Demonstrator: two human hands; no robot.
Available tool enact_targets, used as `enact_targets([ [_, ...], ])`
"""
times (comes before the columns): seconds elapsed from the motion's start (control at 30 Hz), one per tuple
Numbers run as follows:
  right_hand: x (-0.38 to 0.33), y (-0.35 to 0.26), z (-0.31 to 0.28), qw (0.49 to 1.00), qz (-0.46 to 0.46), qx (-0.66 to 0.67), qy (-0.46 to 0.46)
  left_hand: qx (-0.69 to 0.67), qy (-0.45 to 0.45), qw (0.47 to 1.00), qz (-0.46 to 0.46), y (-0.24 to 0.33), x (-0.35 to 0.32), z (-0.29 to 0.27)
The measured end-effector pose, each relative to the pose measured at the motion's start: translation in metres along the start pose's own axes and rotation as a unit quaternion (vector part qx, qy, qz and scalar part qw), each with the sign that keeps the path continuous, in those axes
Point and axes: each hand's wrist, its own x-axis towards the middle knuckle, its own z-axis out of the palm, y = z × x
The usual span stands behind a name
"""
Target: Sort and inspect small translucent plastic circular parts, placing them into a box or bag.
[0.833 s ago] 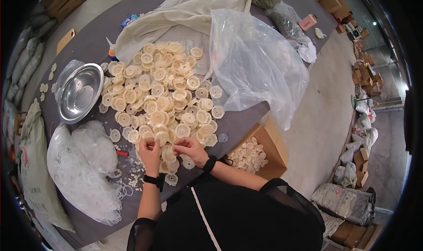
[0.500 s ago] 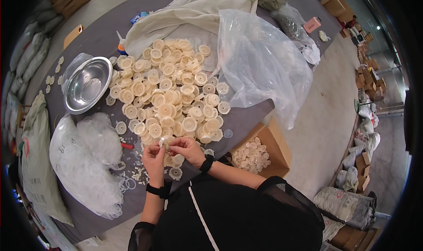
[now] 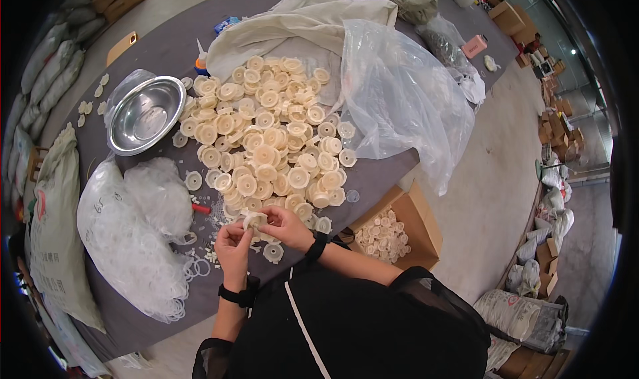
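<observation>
Both hands have lifted off the table's near edge. The left hand [image 3: 234, 244] and right hand [image 3: 285, 223], earlier lower among loose rings and caps, now meet over the pile's near rim, pinching one cream cap [image 3: 255, 220] between the fingertips.

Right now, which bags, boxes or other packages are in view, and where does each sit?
Clear plastic bag of thin rings: table's left, beside the hands.
Large empty clear plastic bag: table's right edge, draped over.
Open brown cardboard box of cream parts: floor, right of the table.
White woven sack with printing: standing at far left.
Small pink box: table's far right.
</observation>
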Motion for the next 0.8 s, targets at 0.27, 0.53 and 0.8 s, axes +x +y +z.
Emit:
enact_targets([
  [0.27, 0.000, 0.033, 0.000, 0.996, 0.027, 0.081, 0.012, -0.034, -0.001, 0.999, -0.033, -0.007, -0.011, 0.001],
  [0.53, -0.003, 0.012, -0.005, 0.955, 0.133, 0.264, 0.036, 0.283, 0.155, 0.946, 0.022, -0.105, 0.056, -0.139],
  [0.8, -0.012, 0.009, -0.015, 0.935, 0.140, 0.324, 0.034, 0.574, 0.184, 0.798, 0.017, -0.101, 0.077, -0.148],
])
